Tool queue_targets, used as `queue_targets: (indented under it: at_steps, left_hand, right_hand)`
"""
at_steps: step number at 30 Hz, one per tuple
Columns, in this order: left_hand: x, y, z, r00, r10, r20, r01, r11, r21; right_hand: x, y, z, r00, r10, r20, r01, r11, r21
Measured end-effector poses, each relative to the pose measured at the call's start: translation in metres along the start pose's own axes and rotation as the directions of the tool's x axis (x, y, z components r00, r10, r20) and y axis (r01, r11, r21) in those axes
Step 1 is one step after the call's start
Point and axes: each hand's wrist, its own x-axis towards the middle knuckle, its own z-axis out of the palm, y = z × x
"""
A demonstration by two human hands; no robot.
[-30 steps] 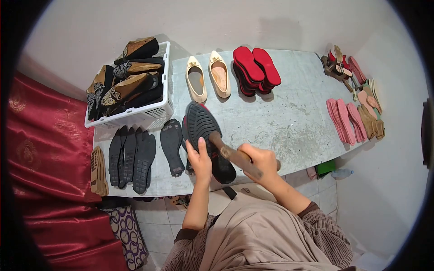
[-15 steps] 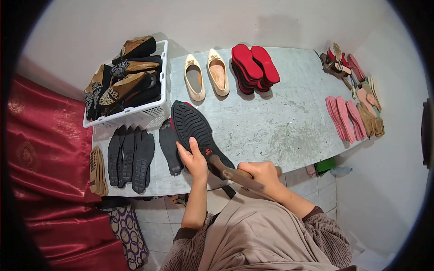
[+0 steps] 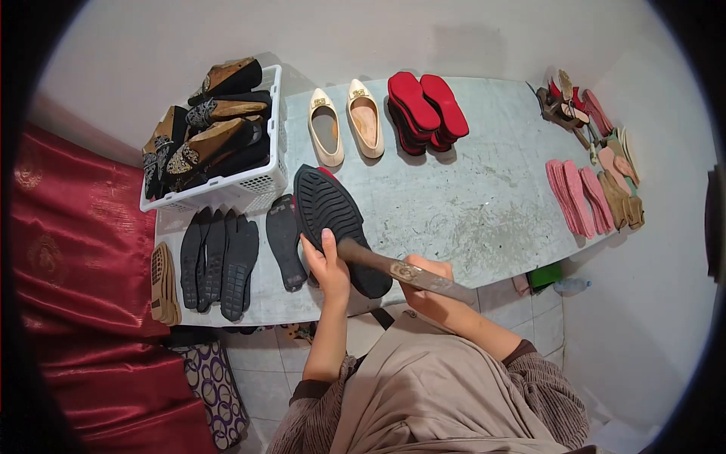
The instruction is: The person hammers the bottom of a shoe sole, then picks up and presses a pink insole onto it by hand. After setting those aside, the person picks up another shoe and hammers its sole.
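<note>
My left hand [image 3: 330, 271] is wrapped round the near left edge of a black ribbed shoe sole [image 3: 327, 203], which has a red edge along its top left. The sole is tilted, its ribbed face up. My right hand [image 3: 429, 281] grips a hammer [image 3: 408, 272] whose rounded end lies over the middle of the sole; whether it touches cannot be made out. Just left of my left hand, another dark sole [image 3: 284, 246] lies on the table.
A white crate [image 3: 281, 144] holds black shoes on wooden forms. Cream shoes [image 3: 327, 136], red soles [image 3: 429, 113], black soles [image 3: 219, 261] and tan soles [image 3: 162, 287] lie on the table [image 3: 484, 189]. Pink pieces [image 3: 578, 198] and tools [image 3: 563, 106] are at the right.
The hammer has swung round, its end moving up and left over the sole. My right hand has turned and the held sole has shifted slightly right.
</note>
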Motion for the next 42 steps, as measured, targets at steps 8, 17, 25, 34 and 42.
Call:
queue_targets:
  at_steps: [8,17,25,34,42]
  left_hand:
    - [0.0,0.006,0.007,0.999,-0.031,-0.032,0.03,0.999,-0.023]
    - [-0.004,0.006,0.008,0.994,0.074,0.081,-0.096,0.944,0.315]
    - [0.001,0.011,0.01,0.985,0.151,0.081,-0.17,0.921,0.351]
    - [0.002,0.01,0.008,0.983,0.154,0.097,-0.178,0.929,0.324]
    - [0.0,0.016,0.012,0.981,0.137,0.137,-0.171,0.945,0.279]
  right_hand:
    - [0.036,-0.013,-0.011,0.998,-0.018,-0.058,0.028,0.986,0.165]
    - [0.072,-0.018,0.0,0.968,-0.112,-0.226,0.133,0.988,0.077]
    - [0.065,-0.018,-0.003,0.989,-0.068,-0.132,0.079,0.994,0.077]
    - [0.061,-0.004,0.008,0.985,-0.048,-0.166,0.067,0.992,0.108]
    - [0.071,-0.024,-0.003,0.931,-0.04,-0.364,0.071,0.995,0.071]
